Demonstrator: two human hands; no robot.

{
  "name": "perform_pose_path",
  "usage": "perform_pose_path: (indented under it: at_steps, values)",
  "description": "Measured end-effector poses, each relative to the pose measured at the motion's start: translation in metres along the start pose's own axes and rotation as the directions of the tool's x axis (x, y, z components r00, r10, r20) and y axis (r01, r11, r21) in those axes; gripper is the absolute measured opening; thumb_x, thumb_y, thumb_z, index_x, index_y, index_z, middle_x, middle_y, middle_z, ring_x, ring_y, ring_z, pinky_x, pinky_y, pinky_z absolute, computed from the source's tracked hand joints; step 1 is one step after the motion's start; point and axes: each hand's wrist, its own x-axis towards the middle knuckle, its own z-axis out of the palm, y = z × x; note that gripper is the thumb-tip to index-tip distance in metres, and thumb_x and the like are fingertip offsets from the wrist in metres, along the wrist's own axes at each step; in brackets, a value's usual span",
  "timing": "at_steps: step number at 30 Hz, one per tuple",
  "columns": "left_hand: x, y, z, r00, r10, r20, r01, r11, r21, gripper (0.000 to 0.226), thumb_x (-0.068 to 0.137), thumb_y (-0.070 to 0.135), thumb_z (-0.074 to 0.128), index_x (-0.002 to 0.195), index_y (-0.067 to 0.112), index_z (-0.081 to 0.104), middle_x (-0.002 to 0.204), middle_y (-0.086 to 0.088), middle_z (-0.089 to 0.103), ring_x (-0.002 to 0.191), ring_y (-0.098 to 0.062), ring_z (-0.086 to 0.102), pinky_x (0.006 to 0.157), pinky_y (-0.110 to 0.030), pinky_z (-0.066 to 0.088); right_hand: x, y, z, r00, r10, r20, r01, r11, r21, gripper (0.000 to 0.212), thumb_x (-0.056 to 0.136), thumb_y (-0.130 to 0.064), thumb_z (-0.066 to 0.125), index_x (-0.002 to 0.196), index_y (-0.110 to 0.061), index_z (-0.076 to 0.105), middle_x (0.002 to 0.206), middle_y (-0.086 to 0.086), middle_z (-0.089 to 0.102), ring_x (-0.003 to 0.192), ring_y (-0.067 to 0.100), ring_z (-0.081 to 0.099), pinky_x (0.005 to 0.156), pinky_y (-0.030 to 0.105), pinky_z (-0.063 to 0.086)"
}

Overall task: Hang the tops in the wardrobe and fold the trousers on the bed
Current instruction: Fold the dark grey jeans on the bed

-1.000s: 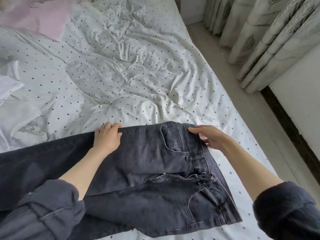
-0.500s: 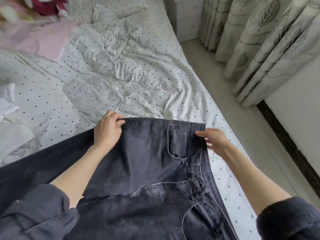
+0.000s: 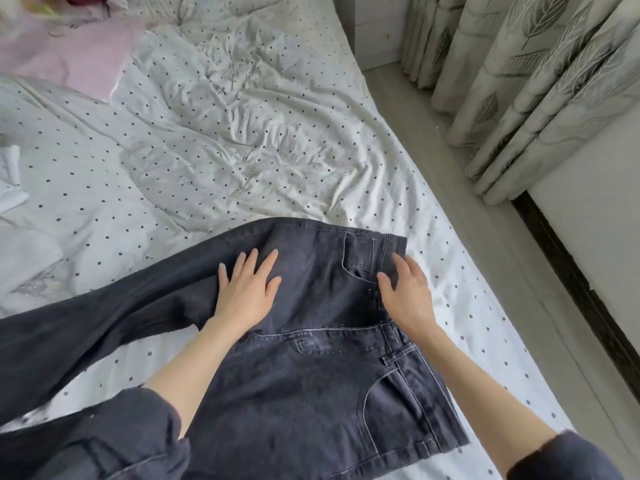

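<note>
Dark grey jeans (image 3: pixel 311 382) lie on the bed's white dotted sheet (image 3: pixel 242 140), waistband toward the right edge, legs trailing off to the left. The far hip half lies folded over onto the near half. My left hand (image 3: pixel 247 289) rests flat on the denim with fingers spread, near the crotch. Flat and spread too, my right hand (image 3: pixel 408 296) lies on the waistband by the back pocket. Neither hand grips the cloth.
A pink garment (image 3: pixel 69 57) lies at the bed's far left, and white clothing (image 3: pixel 14 188) is at the left edge. Right of the bed run a narrow floor strip (image 3: pixel 502 258), leaf-print curtains (image 3: pixel 536 81) and a white cabinet (image 3: pixel 377 29).
Both hands held the jeans' far edge pinched earlier. They have let go and now press flat on the denim, which has been laid down folded over on the bed.
</note>
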Motion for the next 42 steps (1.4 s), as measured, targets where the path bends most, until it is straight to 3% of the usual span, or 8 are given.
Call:
perform_pose_path:
  at_steps: [3, 6, 8, 13, 25, 34, 38, 42]
  values:
    - [-0.025, -0.017, 0.008, 0.994, 0.071, -0.082, -0.063, 0.993, 0.099, 0.056, 0.099, 0.046, 0.021, 0.15, 0.031, 0.003, 0.158, -0.004, 0.01, 0.145, -0.022, 0.008, 0.116, -0.049, 0.007, -0.039, -0.004, 0.029, 0.986, -0.167, 0.01, 0.165, 0.959, -0.229, 0.053, 0.099, -0.034, 0.041, 0.147, -0.015, 0.029, 0.156, 0.011, 0.018, 0.145, 0.026, 0.011, 0.118, 0.042, 0.007]
    - [-0.056, -0.033, 0.011, 0.985, 0.092, -0.144, -0.08, 0.993, 0.089, 0.056, 0.099, 0.046, 0.021, 0.151, 0.028, 0.006, 0.157, -0.004, 0.017, 0.144, -0.02, 0.015, 0.117, -0.043, 0.006, -0.078, -0.017, 0.055, 0.945, -0.324, 0.051, 0.32, 0.873, -0.369, 0.05, 0.092, -0.028, 0.058, 0.137, -0.01, 0.047, 0.148, 0.017, 0.035, 0.139, 0.034, 0.03, 0.113, 0.054, 0.015]
    - [-0.078, -0.044, 0.017, 0.979, 0.099, -0.176, -0.087, 0.993, 0.077, 0.057, 0.1, 0.043, 0.024, 0.151, 0.026, 0.007, 0.156, -0.003, 0.02, 0.145, -0.02, 0.015, 0.117, -0.042, 0.003, -0.098, -0.023, 0.072, 0.923, -0.378, 0.079, 0.377, 0.841, -0.388, 0.051, 0.086, -0.026, 0.066, 0.132, -0.007, 0.054, 0.143, 0.02, 0.042, 0.134, 0.038, 0.038, 0.108, 0.059, 0.025]
    - [-0.147, -0.107, 0.033, 0.984, 0.019, -0.179, -0.017, 1.0, 0.008, 0.059, 0.099, 0.03, 0.037, 0.151, 0.027, 0.009, 0.159, -0.002, 0.006, 0.146, -0.025, 0.0, 0.117, -0.048, 0.005, -0.152, -0.047, 0.122, 0.884, -0.327, 0.334, 0.444, 0.812, -0.378, 0.056, 0.1, -0.041, 0.032, 0.15, -0.022, 0.017, 0.159, 0.006, 0.002, 0.146, 0.027, 0.001, 0.116, 0.046, 0.006]
    - [-0.256, -0.357, 0.047, 0.939, -0.288, -0.186, 0.285, 0.958, -0.039, 0.061, 0.097, 0.031, 0.044, 0.151, 0.026, 0.015, 0.159, -0.004, 0.004, 0.146, -0.025, -0.002, 0.115, -0.054, 0.007, -0.209, -0.222, 0.201, 0.809, -0.541, 0.23, 0.584, 0.698, -0.414, 0.048, 0.099, -0.037, 0.035, 0.145, -0.021, 0.03, 0.155, 0.002, 0.021, 0.145, 0.018, 0.012, 0.116, 0.041, 0.011]
    - [-0.259, -0.534, 0.031, 0.798, -0.426, -0.425, 0.312, 0.897, -0.313, 0.066, 0.09, 0.032, 0.059, 0.146, 0.014, 0.032, 0.153, -0.018, 0.021, 0.142, -0.036, 0.016, 0.109, -0.063, 0.012, -0.22, -0.395, 0.33, 0.725, -0.613, 0.314, 0.687, 0.62, -0.378, 0.05, 0.1, -0.04, 0.035, 0.147, -0.024, 0.027, 0.154, 0.001, 0.025, 0.144, 0.018, 0.013, 0.117, 0.044, 0.009]
    - [-0.259, -0.584, 0.034, 0.767, -0.609, -0.202, 0.238, 0.563, -0.791, 0.081, 0.078, 0.036, 0.073, 0.143, 0.015, 0.03, 0.143, -0.011, 0.034, 0.134, -0.026, 0.033, 0.107, -0.041, 0.032, -0.221, -0.443, 0.37, 0.691, -0.614, 0.38, 0.722, 0.584, -0.37, 0.054, 0.097, -0.044, 0.039, 0.147, -0.025, 0.028, 0.151, -0.002, 0.03, 0.142, 0.018, 0.019, 0.115, 0.049, 0.012]
    - [-0.26, -0.609, 0.046, 0.82, -0.57, 0.05, 0.219, 0.232, -0.948, 0.043, 0.076, 0.029, 0.076, 0.111, 0.021, 0.052, 0.116, 0.002, 0.06, 0.113, -0.02, 0.056, 0.1, -0.041, 0.043, -0.219, -0.476, 0.398, 0.626, -0.571, 0.531, 0.779, 0.495, -0.385, 0.065, 0.093, -0.055, 0.043, 0.149, -0.029, 0.021, 0.154, -0.004, 0.023, 0.143, 0.019, 0.015, 0.116, 0.052, 0.008]
